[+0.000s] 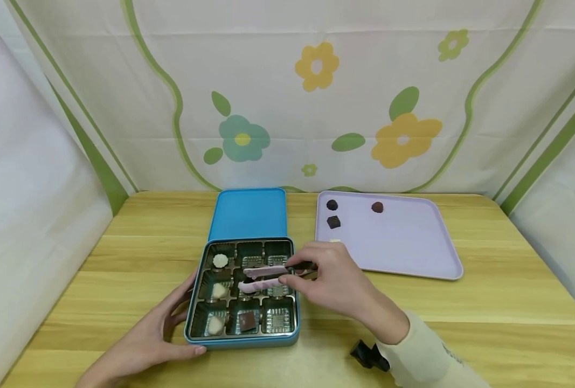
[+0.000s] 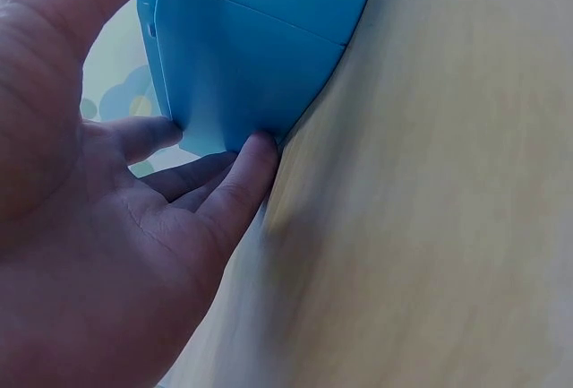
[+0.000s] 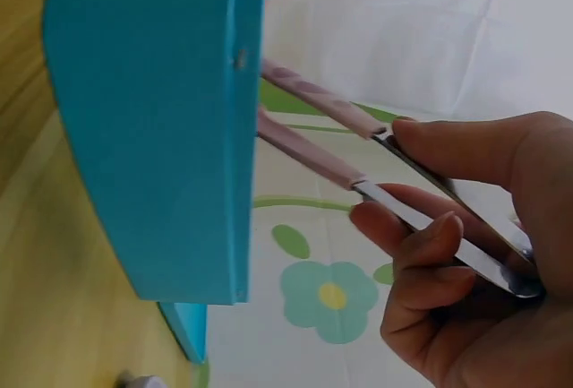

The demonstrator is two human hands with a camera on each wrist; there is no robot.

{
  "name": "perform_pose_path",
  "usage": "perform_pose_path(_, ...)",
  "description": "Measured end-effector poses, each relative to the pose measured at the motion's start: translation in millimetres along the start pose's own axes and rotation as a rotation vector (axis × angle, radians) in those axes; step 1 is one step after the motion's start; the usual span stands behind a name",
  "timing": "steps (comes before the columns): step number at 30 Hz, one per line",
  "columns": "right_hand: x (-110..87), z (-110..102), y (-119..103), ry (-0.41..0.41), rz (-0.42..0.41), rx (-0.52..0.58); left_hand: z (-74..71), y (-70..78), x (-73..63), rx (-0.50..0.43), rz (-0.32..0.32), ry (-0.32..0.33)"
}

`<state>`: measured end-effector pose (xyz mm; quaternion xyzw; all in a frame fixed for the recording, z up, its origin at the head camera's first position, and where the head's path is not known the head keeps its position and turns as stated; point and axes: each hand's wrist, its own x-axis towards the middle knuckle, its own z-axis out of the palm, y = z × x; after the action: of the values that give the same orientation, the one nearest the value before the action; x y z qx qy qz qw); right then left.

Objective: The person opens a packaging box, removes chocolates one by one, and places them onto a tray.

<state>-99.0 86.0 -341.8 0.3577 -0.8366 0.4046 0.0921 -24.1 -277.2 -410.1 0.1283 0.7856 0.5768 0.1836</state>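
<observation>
I pinch the pink tongs (image 1: 265, 271) in my right hand (image 1: 333, 277), with my thumb on one arm and my fingers on the other. The two arms are apart, and their tips dip into the middle of the blue box (image 1: 253, 341). I can't tell if they hold a sweet.

My left hand (image 1: 146, 331) is at the near left corner of the box. Its fingers are spread, and the tips touch the side.

I think the work with the sweets is only part done, because sweets lie both in the box and out of it. Down the left side of the box sit a back white sweet (image 1: 220, 261), a middle white sweet (image 1: 219, 291) and a front white sweet (image 1: 215, 325). A brown square (image 1: 247, 321) is in the box's front middle cup. Three cups show no sweet, and the tongs partly hide two more.

Right of the box, the purple tray (image 1: 394, 237) has a dark round sweet (image 1: 332, 205), a dark square sweet (image 1: 333, 222), a red-brown sweet (image 1: 377, 207) and a pale bit (image 1: 335, 241) half behind my hand. The blue lid (image 1: 248, 213) lies just behind the box, already off.
</observation>
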Motion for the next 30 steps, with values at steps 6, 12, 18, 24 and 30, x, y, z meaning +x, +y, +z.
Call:
perform_pose_path(6,13.1,2.7,-15.2,-0.114,0.018,-0.079,0.7,-0.8,0.3,-0.001,0.002,-0.001)
perform_pose_path(12,21.7,16.3,-25.4,-0.213,-0.001,-0.203,1.0,-2.4,0.1,-0.008,0.018,-0.010)
perform_pose_path(18,19.5,13.7,-20.4,-0.204,0.045,-0.130,-0.4,-0.4,0.4,-0.011,0.019,-0.019)
perform_pose_path(24,10.3,4.5,-7.2,-0.136,0.127,0.051,-1.9,1.2,0.3,0.003,0.026,-0.010)
perform_pose_path(30,1.2,0.4,5.7,-0.070,0.190,0.134,0.2,0.3,1.2,-0.021,-0.004,-0.025)
